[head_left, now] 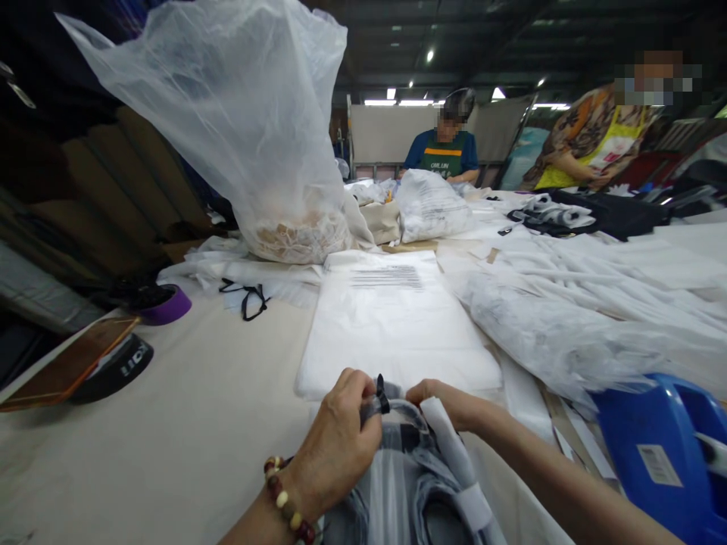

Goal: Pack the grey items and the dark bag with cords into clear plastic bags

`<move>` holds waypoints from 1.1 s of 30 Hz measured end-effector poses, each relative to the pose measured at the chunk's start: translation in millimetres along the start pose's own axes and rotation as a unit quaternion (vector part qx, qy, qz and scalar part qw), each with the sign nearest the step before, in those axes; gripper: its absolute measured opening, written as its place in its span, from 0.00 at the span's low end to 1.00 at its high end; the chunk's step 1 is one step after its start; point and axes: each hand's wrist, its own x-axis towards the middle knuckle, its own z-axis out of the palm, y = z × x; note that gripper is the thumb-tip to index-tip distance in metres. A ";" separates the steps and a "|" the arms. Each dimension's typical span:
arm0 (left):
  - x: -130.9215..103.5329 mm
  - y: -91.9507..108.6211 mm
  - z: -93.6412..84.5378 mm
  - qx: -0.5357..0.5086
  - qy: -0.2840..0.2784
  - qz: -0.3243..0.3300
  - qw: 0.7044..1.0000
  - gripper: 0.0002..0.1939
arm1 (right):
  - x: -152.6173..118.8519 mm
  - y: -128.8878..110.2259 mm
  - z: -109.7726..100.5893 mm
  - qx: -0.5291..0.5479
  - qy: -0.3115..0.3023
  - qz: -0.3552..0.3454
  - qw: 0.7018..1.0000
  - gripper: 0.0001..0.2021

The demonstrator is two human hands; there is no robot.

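At the front edge lies a grey-and-black strapped item [391, 484], perhaps a bag, with a rounded loop at its top and white wrapping along its right strap. My left hand [346, 416], a beaded bracelet on its wrist, pinches the grey strap [370, 410] beside a small black tie or clip [382, 395]. On the other side of the loop, my right hand [437, 397] is closed near the white wrapping strip [448, 439]; its fingertips are partly hidden. Just beyond both hands lies a flat stack of white plastic bags [391, 325] with printed lines.
A large clear bag [295, 151] stands at back left. Black glasses [250, 299], purple tape [167, 303] and a phone-like slab [85, 359] lie left. Crumpled plastic [545, 333] and a blue plastic bin [653, 454] are right. Two people [443, 151] are across the table.
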 end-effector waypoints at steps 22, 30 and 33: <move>-19.6 -1.9 -61.8 0.032 0.109 0.051 0.992 0.19 | -40.4 -1.9 -15.4 -0.072 0.186 0.048 0.979 0.15; -73.9 -92.5 -22.6 -0.196 -0.062 -0.141 0.968 0.35 | -105.5 -1.1 58.3 0.002 0.415 0.086 0.906 0.27; -78.3 -86.0 -12.6 -0.153 -0.078 -0.090 0.981 0.32 | -104.1 -1.8 84.3 0.035 0.323 0.055 0.944 0.27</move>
